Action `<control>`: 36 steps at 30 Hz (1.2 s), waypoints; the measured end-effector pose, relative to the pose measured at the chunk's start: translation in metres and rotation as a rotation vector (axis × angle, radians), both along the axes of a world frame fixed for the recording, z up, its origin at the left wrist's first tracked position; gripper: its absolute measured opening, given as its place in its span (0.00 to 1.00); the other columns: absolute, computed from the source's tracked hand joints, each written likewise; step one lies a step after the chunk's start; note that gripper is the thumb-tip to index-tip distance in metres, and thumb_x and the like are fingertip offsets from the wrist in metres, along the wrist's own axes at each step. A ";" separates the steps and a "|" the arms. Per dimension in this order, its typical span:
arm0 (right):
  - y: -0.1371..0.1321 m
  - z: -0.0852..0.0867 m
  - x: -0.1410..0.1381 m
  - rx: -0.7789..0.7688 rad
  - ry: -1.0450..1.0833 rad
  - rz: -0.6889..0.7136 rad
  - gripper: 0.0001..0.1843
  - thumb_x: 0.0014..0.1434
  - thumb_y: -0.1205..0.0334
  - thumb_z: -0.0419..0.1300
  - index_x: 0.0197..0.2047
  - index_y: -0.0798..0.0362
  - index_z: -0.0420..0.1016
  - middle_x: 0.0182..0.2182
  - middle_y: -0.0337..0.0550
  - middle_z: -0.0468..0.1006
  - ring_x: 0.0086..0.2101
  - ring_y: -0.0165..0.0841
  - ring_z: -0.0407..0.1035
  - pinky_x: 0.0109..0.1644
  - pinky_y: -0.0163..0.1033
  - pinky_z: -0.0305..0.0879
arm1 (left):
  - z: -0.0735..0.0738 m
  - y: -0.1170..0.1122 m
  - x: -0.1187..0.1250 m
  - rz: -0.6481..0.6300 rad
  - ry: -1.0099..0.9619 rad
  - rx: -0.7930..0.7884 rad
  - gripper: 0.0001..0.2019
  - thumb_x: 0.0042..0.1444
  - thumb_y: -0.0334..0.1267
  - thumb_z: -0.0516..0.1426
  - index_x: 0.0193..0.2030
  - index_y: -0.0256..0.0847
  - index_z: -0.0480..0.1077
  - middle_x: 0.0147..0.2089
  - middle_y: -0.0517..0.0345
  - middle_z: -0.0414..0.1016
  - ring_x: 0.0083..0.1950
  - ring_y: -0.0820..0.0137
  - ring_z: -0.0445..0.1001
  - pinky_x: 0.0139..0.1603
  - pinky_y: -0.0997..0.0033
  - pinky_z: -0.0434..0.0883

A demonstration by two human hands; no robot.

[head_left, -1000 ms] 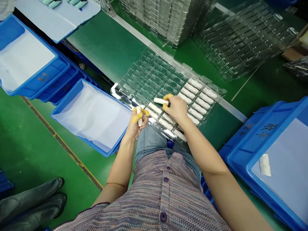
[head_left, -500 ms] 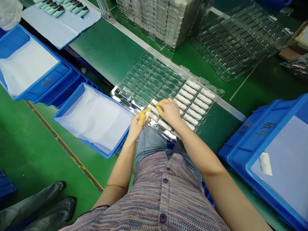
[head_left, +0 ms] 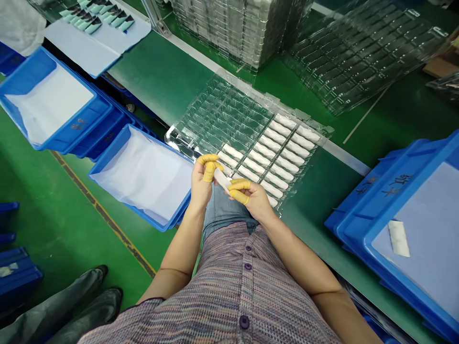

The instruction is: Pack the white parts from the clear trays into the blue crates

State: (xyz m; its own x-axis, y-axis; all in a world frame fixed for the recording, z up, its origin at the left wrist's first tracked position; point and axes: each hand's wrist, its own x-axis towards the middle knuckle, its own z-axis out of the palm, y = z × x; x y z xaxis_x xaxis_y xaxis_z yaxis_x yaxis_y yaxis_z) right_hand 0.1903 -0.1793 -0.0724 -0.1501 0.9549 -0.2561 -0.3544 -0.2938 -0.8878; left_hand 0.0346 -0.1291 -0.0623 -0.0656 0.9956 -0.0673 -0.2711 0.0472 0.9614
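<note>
Between my two hands is a small white wrapped piece (head_left: 222, 180), held in front of the near edge of a clear plastic tray (head_left: 229, 107). My left hand (head_left: 205, 179), with yellow finger cots, pinches its left end. On its right end the yellow-tipped fingers of my right hand (head_left: 247, 193) are closed. Rows of white wrapped pieces (head_left: 267, 152) lie in slots on the right and near side of the tray. The tray's far left slots hold nothing visible. What is inside the white wrapping cannot be made out.
A blue bin (head_left: 143, 215) lined with white sheet stands left of the tray, another blue bin (head_left: 380, 229) at the right with a white roll (head_left: 398, 238). Stacked clear trays (head_left: 222, 33) rise behind. Green-and-black pieces (head_left: 86, 21) lie far left. A person's legs (head_left: 82, 306) show lower left.
My right hand has drawn back from over the tray toward me and now grips the white piece together with my left hand. The view has shifted slightly.
</note>
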 end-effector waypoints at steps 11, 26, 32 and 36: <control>-0.006 0.017 0.003 -0.301 0.454 0.183 0.26 0.49 0.46 0.79 0.37 0.48 0.69 0.39 0.39 0.86 0.36 0.32 0.82 0.40 0.37 0.81 | 0.009 -0.007 0.003 -0.194 -0.364 -0.212 0.29 0.40 0.56 0.76 0.45 0.42 0.79 0.39 0.55 0.84 0.27 0.71 0.77 0.19 0.77 0.69; -0.010 0.014 -0.015 -0.209 0.241 -0.053 0.22 0.45 0.52 0.80 0.35 0.47 0.74 0.36 0.34 0.78 0.36 0.29 0.77 0.44 0.39 0.82 | 0.012 -0.011 0.007 -0.220 -0.377 -0.168 0.28 0.48 0.58 0.72 0.50 0.41 0.80 0.33 0.57 0.76 0.33 0.71 0.75 0.30 0.73 0.75; -0.008 0.014 -0.012 -0.183 0.238 -0.003 0.21 0.52 0.49 0.76 0.42 0.46 0.75 0.41 0.36 0.80 0.39 0.29 0.79 0.46 0.38 0.82 | 0.009 -0.007 0.003 -0.169 -0.425 -0.208 0.30 0.49 0.56 0.72 0.55 0.45 0.77 0.39 0.56 0.79 0.34 0.71 0.75 0.34 0.69 0.78; -0.002 0.015 -0.012 0.053 -0.140 -0.027 0.21 0.51 0.52 0.76 0.45 0.46 0.75 0.42 0.39 0.81 0.39 0.33 0.78 0.45 0.41 0.80 | 0.001 -0.005 0.005 -0.118 -0.384 -0.167 0.27 0.46 0.57 0.73 0.50 0.47 0.79 0.41 0.55 0.80 0.35 0.68 0.76 0.30 0.70 0.76</control>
State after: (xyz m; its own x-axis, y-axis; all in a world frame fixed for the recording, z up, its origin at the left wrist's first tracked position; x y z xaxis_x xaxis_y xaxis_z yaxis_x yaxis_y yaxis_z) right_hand 0.1779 -0.1816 -0.0575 -0.0906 0.9708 -0.2220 -0.2333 -0.2374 -0.9430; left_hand 0.0391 -0.1341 -0.0612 0.1092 0.9680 -0.2257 -0.5909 0.2459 0.7684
